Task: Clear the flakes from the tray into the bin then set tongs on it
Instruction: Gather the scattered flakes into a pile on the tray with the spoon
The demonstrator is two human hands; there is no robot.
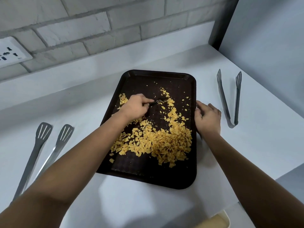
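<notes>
A dark brown tray [148, 176] lies on the white counter, strewn with yellow flakes [166, 140] that are heaped mostly in its near right part. My left hand [134, 107] is over the tray's middle and grips a small dark utensil [158, 101] whose tip lies among the flakes. My right hand [208, 117] curls over the tray's right rim and holds it. One pair of grey tongs [41, 150] lies left of the tray, a second pair of tongs [228, 97] to its right. A cream-rimmed bin [218, 219] shows partly at the bottom right.
A grey brick wall with a white power socket [9, 53] runs behind the counter. A grey panel [263, 30] stands at the far right corner. The counter's edge drops off at the near right, above the bin.
</notes>
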